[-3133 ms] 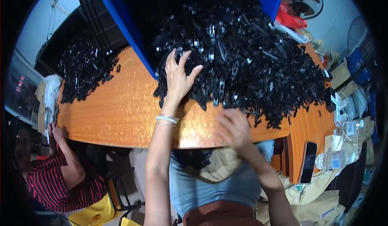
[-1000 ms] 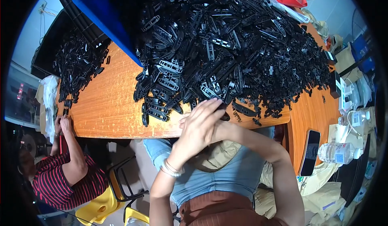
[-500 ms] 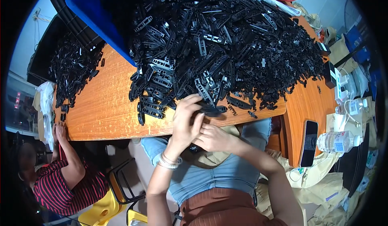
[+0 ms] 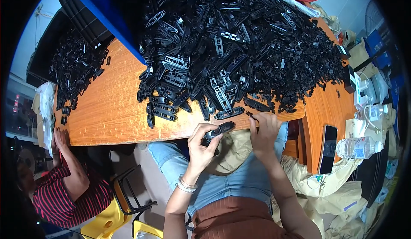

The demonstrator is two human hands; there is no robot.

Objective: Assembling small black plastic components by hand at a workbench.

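Note:
My left hand [image 4: 201, 147] is closed on a long black plastic part [image 4: 223, 128], held just off the table's front edge. Bangles circle that wrist. At the same edge, to the right, my right hand [image 4: 266, 134] has its fingers curled and the thumb close to the fingertips. A small dark piece [image 4: 251, 116] shows at those fingertips; whether it is gripped or only touched is hard to see. Beyond both hands spreads a large heap of long black plastic parts [image 4: 192, 63], which runs into a heap of smaller black pieces [image 4: 299, 63] on the right.
A blue bin [image 4: 109, 23] lies tipped at the back left of the wooden table [image 4: 115, 106]. At the right are a phone [image 4: 328, 149] and a clear plastic bottle [image 4: 357, 148]. Another person [image 4: 70, 187] in a striped top sits at the left, beside a second black heap [image 4: 77, 72].
My hands were together at the table edge and are now apart. The right hand has moved right and forward to the small pieces; the left keeps a black part, now plainly visible.

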